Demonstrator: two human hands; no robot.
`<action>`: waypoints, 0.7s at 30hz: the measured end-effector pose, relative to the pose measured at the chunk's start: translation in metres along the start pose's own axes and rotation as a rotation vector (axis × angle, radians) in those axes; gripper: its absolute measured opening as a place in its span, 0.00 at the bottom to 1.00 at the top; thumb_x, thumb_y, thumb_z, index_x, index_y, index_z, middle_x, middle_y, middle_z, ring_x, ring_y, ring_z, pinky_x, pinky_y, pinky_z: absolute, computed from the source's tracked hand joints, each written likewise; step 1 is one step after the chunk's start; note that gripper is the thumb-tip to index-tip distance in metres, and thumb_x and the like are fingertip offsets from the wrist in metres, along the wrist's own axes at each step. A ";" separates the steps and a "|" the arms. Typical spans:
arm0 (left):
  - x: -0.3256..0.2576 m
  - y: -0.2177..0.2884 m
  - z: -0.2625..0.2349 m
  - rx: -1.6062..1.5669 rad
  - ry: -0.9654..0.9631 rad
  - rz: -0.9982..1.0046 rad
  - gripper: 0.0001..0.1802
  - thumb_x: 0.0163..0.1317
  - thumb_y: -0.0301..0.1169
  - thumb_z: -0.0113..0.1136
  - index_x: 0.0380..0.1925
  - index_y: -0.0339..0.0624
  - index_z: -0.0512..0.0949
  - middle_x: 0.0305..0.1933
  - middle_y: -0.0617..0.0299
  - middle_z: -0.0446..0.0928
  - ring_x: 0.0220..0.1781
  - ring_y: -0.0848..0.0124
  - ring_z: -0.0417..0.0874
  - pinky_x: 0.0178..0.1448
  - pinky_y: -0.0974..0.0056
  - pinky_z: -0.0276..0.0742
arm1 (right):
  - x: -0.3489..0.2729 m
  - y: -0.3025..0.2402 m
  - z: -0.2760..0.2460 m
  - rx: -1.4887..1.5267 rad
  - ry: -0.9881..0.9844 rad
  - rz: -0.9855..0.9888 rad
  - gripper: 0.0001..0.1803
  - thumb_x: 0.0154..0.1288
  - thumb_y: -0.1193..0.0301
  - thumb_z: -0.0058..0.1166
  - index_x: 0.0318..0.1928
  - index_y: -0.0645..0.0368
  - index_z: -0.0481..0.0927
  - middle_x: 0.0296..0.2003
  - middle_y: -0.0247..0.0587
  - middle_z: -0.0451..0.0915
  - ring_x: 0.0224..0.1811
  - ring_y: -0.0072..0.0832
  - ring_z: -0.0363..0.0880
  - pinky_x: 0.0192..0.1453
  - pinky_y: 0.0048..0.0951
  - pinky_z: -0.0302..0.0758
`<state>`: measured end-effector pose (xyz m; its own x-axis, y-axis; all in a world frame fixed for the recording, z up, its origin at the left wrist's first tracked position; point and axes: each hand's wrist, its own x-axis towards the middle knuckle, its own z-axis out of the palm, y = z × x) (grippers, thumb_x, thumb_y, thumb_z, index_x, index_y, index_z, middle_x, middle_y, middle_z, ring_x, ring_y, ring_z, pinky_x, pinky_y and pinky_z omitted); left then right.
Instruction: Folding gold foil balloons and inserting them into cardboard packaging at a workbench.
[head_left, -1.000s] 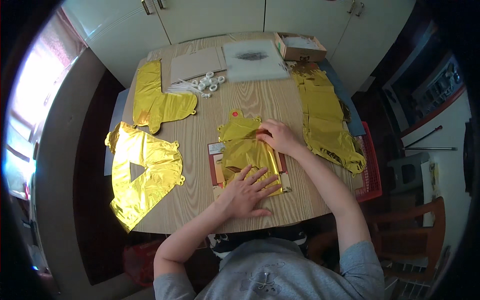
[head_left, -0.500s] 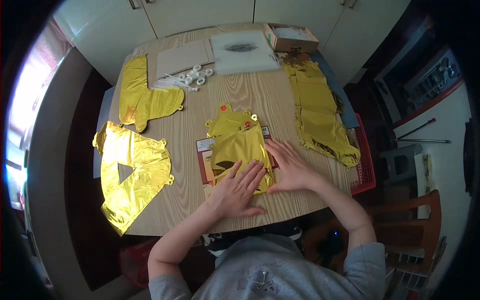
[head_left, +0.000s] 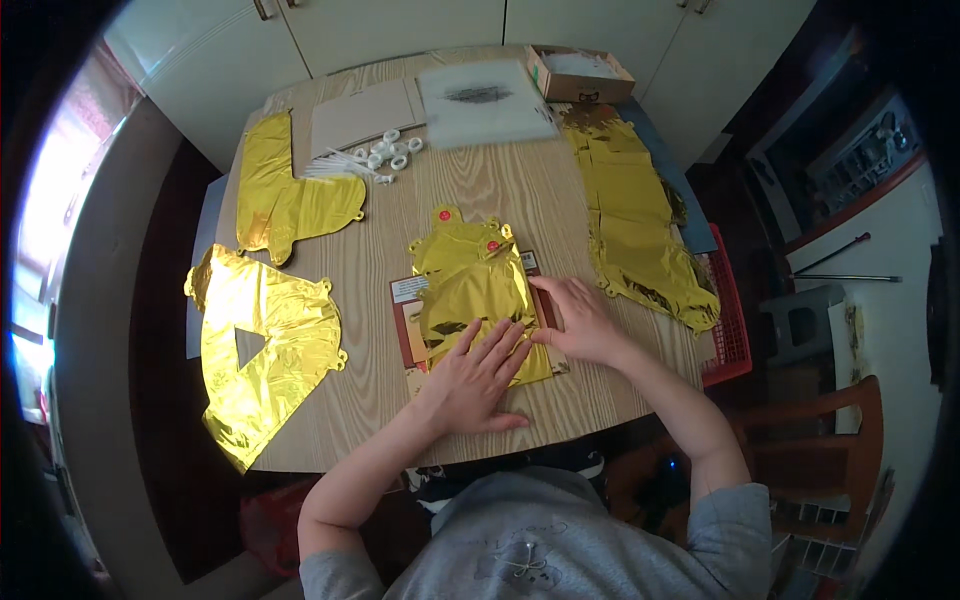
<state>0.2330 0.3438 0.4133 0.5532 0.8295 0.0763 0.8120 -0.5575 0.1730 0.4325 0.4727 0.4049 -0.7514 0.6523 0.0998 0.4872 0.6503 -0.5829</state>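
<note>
A folded gold foil balloon (head_left: 465, 275) with two round red spots near its far end lies in front of me. It rests on a flat reddish-brown printed sheet or package (head_left: 411, 330), mostly covered. My left hand (head_left: 478, 375) lies flat on the foil's near part, fingers stretched and thumb out to the right. At the foil's right edge, my right hand (head_left: 585, 325) rests palm down, fingertips by the edge, thumb apart from the fingers. Whether its fingertips touch foil or only the sheet is hard to tell.
Flat gold foil balloons lie at the far left (head_left: 268, 195), near left (head_left: 280, 325) and right (head_left: 635, 210). White rings and sticks (head_left: 385, 158) sit behind, near a grey board (head_left: 365, 115), a translucent sheet (head_left: 485, 100) and a cardboard box (head_left: 585, 78). A red basket (head_left: 732, 315) stands beyond the right edge.
My right hand has shifted slightly away from me along the foil's right edge, its thumb moving up and off the near corner. My left hand has stayed flat in place.
</note>
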 end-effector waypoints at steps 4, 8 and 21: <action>0.000 0.000 0.000 0.004 0.013 0.003 0.56 0.55 0.73 0.42 0.67 0.34 0.59 0.72 0.44 0.57 0.76 0.51 0.53 0.75 0.42 0.44 | 0.000 0.003 -0.002 -0.055 0.007 -0.051 0.37 0.53 0.61 0.66 0.62 0.53 0.67 0.58 0.45 0.71 0.62 0.44 0.67 0.67 0.43 0.61; -0.001 0.001 0.002 0.007 0.017 -0.013 0.55 0.55 0.72 0.42 0.68 0.35 0.59 0.72 0.45 0.57 0.76 0.50 0.52 0.75 0.40 0.43 | 0.003 0.011 -0.002 -0.003 0.046 -0.133 0.28 0.58 0.64 0.62 0.59 0.55 0.72 0.57 0.43 0.72 0.62 0.42 0.68 0.67 0.42 0.61; -0.005 0.005 0.003 0.020 0.033 -0.030 0.52 0.56 0.71 0.43 0.70 0.44 0.57 0.75 0.50 0.53 0.77 0.49 0.50 0.74 0.36 0.38 | 0.056 -0.001 -0.010 0.296 -0.122 0.350 0.32 0.54 0.68 0.66 0.58 0.62 0.68 0.35 0.43 0.83 0.34 0.30 0.81 0.41 0.33 0.76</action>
<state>0.2348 0.3371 0.4109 0.5226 0.8463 0.1035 0.8318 -0.5327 0.1561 0.3947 0.5130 0.4192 -0.6199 0.7507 -0.2286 0.5860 0.2492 -0.7710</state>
